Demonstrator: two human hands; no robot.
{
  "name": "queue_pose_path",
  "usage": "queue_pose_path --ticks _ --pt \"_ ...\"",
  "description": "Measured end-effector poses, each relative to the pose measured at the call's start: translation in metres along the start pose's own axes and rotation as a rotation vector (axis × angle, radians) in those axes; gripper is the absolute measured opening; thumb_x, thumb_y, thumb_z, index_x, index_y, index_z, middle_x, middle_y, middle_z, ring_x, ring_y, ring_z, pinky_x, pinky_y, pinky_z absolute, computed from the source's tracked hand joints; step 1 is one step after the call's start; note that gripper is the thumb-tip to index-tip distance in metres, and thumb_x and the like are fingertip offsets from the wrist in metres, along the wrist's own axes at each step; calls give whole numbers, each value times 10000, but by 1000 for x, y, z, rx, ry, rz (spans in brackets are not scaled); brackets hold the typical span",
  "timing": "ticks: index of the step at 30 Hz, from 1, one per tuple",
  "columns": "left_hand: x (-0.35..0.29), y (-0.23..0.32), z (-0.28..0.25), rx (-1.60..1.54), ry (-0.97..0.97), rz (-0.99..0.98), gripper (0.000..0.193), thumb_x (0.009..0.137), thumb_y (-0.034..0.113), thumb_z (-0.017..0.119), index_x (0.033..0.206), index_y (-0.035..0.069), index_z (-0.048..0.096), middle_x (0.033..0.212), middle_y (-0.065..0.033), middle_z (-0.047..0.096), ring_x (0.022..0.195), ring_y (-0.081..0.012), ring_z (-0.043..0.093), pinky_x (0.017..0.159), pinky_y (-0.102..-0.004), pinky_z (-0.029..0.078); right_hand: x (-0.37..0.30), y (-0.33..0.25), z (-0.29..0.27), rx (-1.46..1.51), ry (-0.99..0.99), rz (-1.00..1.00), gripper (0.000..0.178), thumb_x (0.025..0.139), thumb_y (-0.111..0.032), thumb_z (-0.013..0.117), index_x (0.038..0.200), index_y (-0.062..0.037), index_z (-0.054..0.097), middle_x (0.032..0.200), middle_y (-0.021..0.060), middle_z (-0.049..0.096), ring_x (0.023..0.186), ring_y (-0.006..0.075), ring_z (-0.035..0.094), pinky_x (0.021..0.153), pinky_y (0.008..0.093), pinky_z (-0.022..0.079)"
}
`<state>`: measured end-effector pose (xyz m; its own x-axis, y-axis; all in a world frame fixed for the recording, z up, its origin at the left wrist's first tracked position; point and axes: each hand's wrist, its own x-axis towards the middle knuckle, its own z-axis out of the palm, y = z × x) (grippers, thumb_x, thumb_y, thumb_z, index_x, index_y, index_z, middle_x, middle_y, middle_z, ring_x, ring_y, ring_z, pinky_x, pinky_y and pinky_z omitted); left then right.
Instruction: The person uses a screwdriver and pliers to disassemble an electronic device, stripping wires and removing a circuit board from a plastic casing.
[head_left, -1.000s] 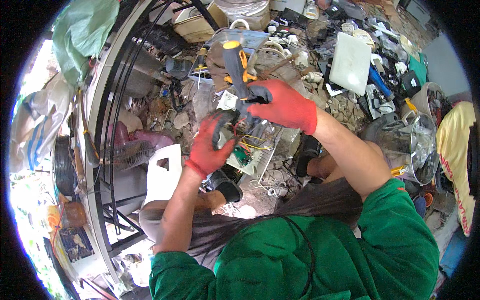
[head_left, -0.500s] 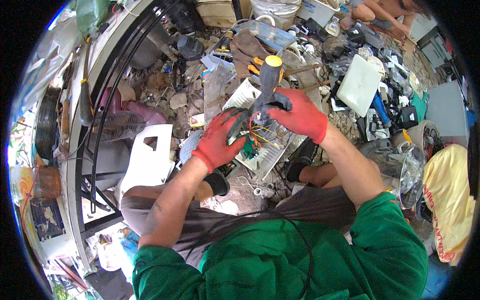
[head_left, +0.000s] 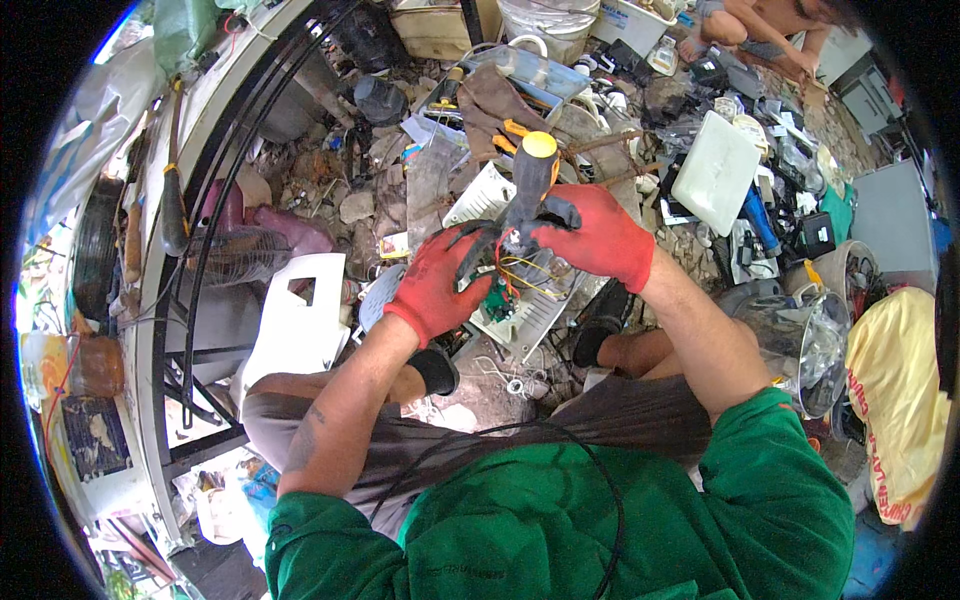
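Both my hands wear red gloves with dark fingers and work close together over an opened device. My right hand (head_left: 600,238) is closed, its fingertips against the lower handle of a black-and-yellow screwdriver (head_left: 532,178). That handle points up with its yellow end on top; its blade is hidden. Opposite it, my left hand (head_left: 435,285) has its fingers curled round the device's dark part, whose kind I cannot make out. Red and yellow wires (head_left: 530,279) spread between the hands. A green circuit board (head_left: 497,303) lies just below, over a white slotted plastic casing (head_left: 535,325).
A white panel (head_left: 300,310) with a cut-out leans by the metal frame at left. Scattered electronic scrap and a white plastic cover (head_left: 717,170) lie at right, near a bucket (head_left: 810,345) and a yellow sack (head_left: 900,400). Another person (head_left: 770,35) sits at the far right.
The screwdriver's yellow end has shifted slightly left and toward me. Both hands stay in nearly the same place, with the left fingers a little adjusted.
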<state>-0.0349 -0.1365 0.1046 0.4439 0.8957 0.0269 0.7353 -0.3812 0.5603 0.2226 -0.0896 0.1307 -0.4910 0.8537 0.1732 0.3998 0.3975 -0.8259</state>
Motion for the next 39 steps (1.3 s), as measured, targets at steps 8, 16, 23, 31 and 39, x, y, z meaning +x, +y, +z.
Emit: queue_pose_path --ticks 8,16,23,31,39 --pt "0 -2 6 12 52 30 600 824 285 673 1340 42 488 1345 -251 482 1289 -416 413 1094 -457 330 -1 -2 2 -16 21 -19 411 735 -241 715 1077 -20 659 949 215 675 898 359 664 797 410 523" --pt "13 10 -4 -130 271 151 500 822 213 692 1263 23 553 1236 -227 594 1164 -367 563 1013 -406 425 1 -5 2 -66 17 -124 425 714 -244 721 1082 -44 653 973 197 662 925 365 643 814 413 514" --pt "34 16 11 -355 15 -67 417 795 219 710 1132 -10 624 1063 -213 670 1006 -348 645 892 -391 497 3 -3 1 -125 -42 -231 432 709 -255 711 1076 -47 617 985 175 633 936 376 624 823 433 506" --pt "39 -2 42 -14 133 147 279 802 264 699 1018 88 692 955 -151 706 879 -348 678 778 -415 535 -11 -91 -43 -449 200 -279 602 757 -367 723 1250 -83 528 1026 185 628 860 378 637 727 424 531" --pt "42 -8 66 -827 124 13 364 929 291 516 1214 67 553 1212 -110 608 1062 -275 623 872 -421 497 -18 -120 -34 -633 190 -56 468 778 -472 684 988 -79 539 729 107 607 633 320 649 500 427 500"
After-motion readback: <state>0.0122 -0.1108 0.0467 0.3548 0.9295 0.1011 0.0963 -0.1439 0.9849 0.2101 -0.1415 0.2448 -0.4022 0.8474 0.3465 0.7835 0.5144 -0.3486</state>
